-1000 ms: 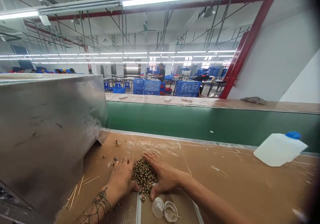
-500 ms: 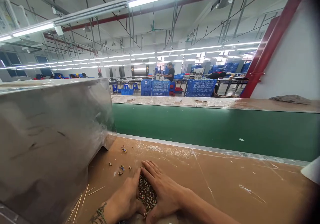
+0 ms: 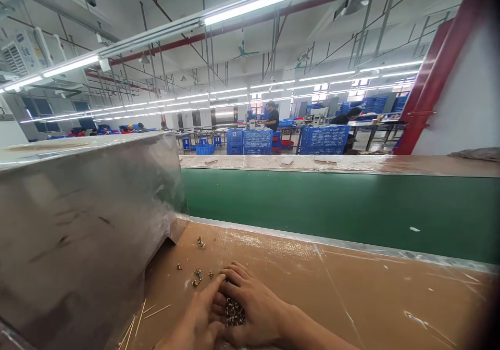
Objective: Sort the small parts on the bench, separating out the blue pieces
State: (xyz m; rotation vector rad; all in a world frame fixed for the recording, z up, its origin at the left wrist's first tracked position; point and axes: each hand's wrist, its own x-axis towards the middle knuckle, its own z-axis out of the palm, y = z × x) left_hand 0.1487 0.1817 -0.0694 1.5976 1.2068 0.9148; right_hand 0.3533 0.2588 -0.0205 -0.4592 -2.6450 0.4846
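Note:
My left hand (image 3: 201, 316) and my right hand (image 3: 253, 305) are cupped together on the brown tabletop (image 3: 351, 287), fingers overlapping at the top. Between them lies a heap of small brown-and-white parts (image 3: 233, 312), mostly covered by the hands. A few loose parts (image 3: 197, 276) lie scattered just beyond my left fingers. One more loose part (image 3: 201, 243) sits further back near the metal housing.
A large sheet-metal housing (image 3: 86, 225) rises on the left. Thin wooden sticks (image 3: 150, 311) lie at its foot. A green conveyor belt (image 3: 344, 209) runs behind the table. Blue crates (image 3: 324, 137) and people stand far back.
My hands have drawn closer together over the heap, covering most of it. The view tilted up and left, so the white jug and the clear lids left the frame.

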